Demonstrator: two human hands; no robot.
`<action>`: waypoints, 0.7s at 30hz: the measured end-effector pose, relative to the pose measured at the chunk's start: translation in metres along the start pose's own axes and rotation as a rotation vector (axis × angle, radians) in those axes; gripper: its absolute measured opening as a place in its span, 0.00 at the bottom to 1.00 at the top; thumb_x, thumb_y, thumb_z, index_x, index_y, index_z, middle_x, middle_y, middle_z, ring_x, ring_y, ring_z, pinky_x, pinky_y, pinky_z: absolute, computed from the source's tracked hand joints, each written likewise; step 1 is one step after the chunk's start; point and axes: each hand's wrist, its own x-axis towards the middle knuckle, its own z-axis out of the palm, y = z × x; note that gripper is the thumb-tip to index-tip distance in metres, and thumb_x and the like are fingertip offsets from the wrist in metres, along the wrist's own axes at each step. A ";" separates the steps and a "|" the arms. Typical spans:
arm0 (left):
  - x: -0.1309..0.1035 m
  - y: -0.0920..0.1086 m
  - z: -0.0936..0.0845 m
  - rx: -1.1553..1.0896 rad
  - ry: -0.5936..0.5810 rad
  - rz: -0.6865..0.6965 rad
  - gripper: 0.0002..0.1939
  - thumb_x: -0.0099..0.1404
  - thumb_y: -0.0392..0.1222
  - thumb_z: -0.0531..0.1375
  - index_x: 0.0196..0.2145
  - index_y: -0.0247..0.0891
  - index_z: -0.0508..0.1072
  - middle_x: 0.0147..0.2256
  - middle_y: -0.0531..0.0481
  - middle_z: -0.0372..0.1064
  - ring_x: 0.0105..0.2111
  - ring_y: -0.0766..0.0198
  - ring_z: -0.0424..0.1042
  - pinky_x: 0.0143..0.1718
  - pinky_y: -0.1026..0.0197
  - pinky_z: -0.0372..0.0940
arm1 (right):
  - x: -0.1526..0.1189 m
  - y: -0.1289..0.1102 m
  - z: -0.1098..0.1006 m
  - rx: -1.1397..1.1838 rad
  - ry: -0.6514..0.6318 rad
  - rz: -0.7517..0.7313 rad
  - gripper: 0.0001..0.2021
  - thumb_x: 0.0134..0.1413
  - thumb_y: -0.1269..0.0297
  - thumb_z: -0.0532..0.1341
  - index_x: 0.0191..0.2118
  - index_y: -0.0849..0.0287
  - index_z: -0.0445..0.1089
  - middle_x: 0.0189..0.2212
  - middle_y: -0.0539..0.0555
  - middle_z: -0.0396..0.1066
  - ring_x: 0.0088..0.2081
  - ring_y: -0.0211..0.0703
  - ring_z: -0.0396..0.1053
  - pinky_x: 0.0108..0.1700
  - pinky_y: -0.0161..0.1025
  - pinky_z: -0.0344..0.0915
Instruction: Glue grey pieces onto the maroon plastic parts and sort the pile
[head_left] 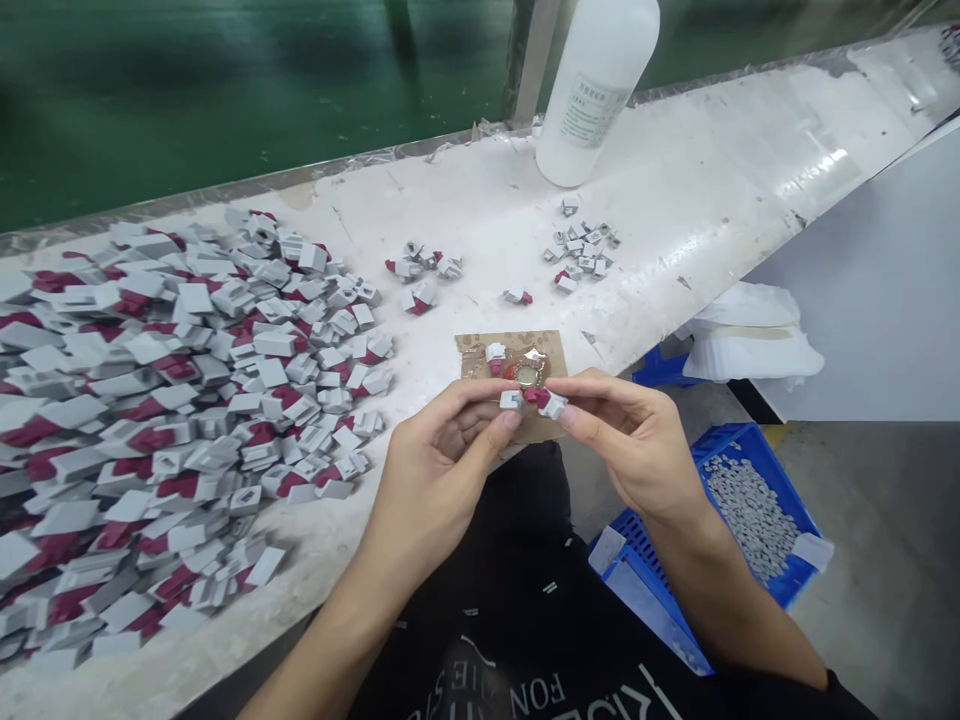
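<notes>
My left hand [442,460] pinches a small grey plastic piece [511,400] between thumb and fingers. Close beside it, my right hand [637,430] pinches a grey-and-maroon plastic piece [551,403], its maroon end turned toward the left hand's piece. Both hands are above the front edge of a cardboard sheet [551,350]. On the cardboard, a small round dish [527,376] sits just behind the fingertips, partly hidden by them. Another grey-and-maroon piece [496,357] stands on the cardboard left of the dish.
A large heap of grey-and-maroon pieces [187,400] covers the left of the white bench [697,180]. Smaller clusters [424,265] and loose grey pieces [581,245] lie behind the cardboard. A white bottle [596,95] stands at the back. Blue crates [806,505] are on the floor at right.
</notes>
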 end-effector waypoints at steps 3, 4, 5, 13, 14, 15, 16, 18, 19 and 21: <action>0.000 0.001 0.002 0.005 -0.008 0.002 0.09 0.70 0.44 0.72 0.47 0.44 0.86 0.47 0.50 0.86 0.48 0.61 0.86 0.53 0.63 0.82 | -0.001 -0.002 0.001 -0.007 -0.003 -0.012 0.09 0.67 0.66 0.73 0.50 0.47 0.88 0.46 0.52 0.85 0.50 0.47 0.84 0.55 0.46 0.85; 0.000 0.001 0.002 0.008 -0.008 -0.001 0.09 0.70 0.44 0.72 0.47 0.44 0.86 0.47 0.50 0.86 0.48 0.61 0.86 0.53 0.63 0.82 | -0.002 -0.002 0.001 -0.019 -0.002 -0.013 0.10 0.67 0.67 0.73 0.50 0.47 0.88 0.45 0.52 0.85 0.49 0.46 0.84 0.55 0.46 0.85; 0.000 0.001 0.003 0.010 -0.010 -0.006 0.08 0.70 0.43 0.72 0.47 0.43 0.85 0.47 0.49 0.86 0.48 0.60 0.86 0.52 0.62 0.83 | -0.002 -0.003 0.001 -0.032 0.000 -0.013 0.10 0.67 0.67 0.73 0.50 0.47 0.88 0.45 0.52 0.84 0.49 0.46 0.83 0.55 0.46 0.85; -0.004 0.001 -0.005 0.162 -0.089 0.057 0.05 0.71 0.42 0.71 0.45 0.45 0.86 0.43 0.50 0.84 0.43 0.60 0.83 0.48 0.58 0.81 | -0.006 -0.002 -0.001 -0.100 -0.092 -0.040 0.11 0.66 0.68 0.74 0.50 0.46 0.88 0.44 0.52 0.84 0.47 0.45 0.82 0.50 0.45 0.83; -0.005 0.002 -0.007 0.193 -0.093 0.070 0.05 0.71 0.42 0.70 0.45 0.46 0.86 0.43 0.51 0.84 0.43 0.60 0.82 0.48 0.58 0.80 | -0.006 -0.002 -0.001 -0.082 -0.106 -0.041 0.11 0.66 0.68 0.74 0.49 0.45 0.88 0.44 0.52 0.84 0.47 0.45 0.82 0.50 0.44 0.83; -0.006 0.003 -0.008 0.214 -0.092 0.082 0.05 0.71 0.41 0.70 0.45 0.47 0.86 0.43 0.51 0.84 0.43 0.60 0.82 0.47 0.59 0.79 | -0.006 -0.002 0.000 -0.061 -0.116 -0.044 0.11 0.66 0.68 0.74 0.49 0.45 0.88 0.43 0.51 0.84 0.46 0.44 0.82 0.50 0.44 0.82; -0.008 0.004 -0.009 0.227 -0.087 0.095 0.06 0.71 0.41 0.70 0.45 0.48 0.86 0.44 0.51 0.83 0.44 0.61 0.82 0.47 0.59 0.79 | -0.006 -0.002 0.001 -0.041 -0.123 -0.046 0.11 0.66 0.69 0.74 0.49 0.45 0.88 0.43 0.51 0.84 0.46 0.43 0.82 0.50 0.43 0.82; -0.011 0.007 -0.012 0.247 -0.087 0.104 0.05 0.72 0.42 0.69 0.45 0.48 0.85 0.44 0.51 0.83 0.45 0.61 0.81 0.47 0.60 0.78 | -0.007 -0.003 0.004 -0.019 -0.138 -0.041 0.11 0.66 0.68 0.74 0.49 0.45 0.88 0.43 0.51 0.84 0.46 0.43 0.82 0.50 0.42 0.83; -0.013 0.009 -0.014 0.258 -0.088 0.098 0.05 0.72 0.43 0.69 0.45 0.48 0.84 0.44 0.51 0.83 0.45 0.60 0.81 0.47 0.60 0.77 | -0.007 -0.004 0.006 -0.021 -0.149 -0.034 0.10 0.66 0.67 0.74 0.50 0.45 0.87 0.43 0.51 0.84 0.46 0.43 0.82 0.50 0.43 0.83; -0.017 0.014 -0.021 0.317 -0.090 0.097 0.05 0.74 0.45 0.68 0.46 0.48 0.83 0.44 0.51 0.82 0.43 0.60 0.80 0.45 0.59 0.76 | -0.006 -0.008 0.010 -0.061 -0.181 -0.023 0.10 0.67 0.66 0.73 0.51 0.45 0.87 0.45 0.51 0.84 0.48 0.45 0.83 0.51 0.45 0.84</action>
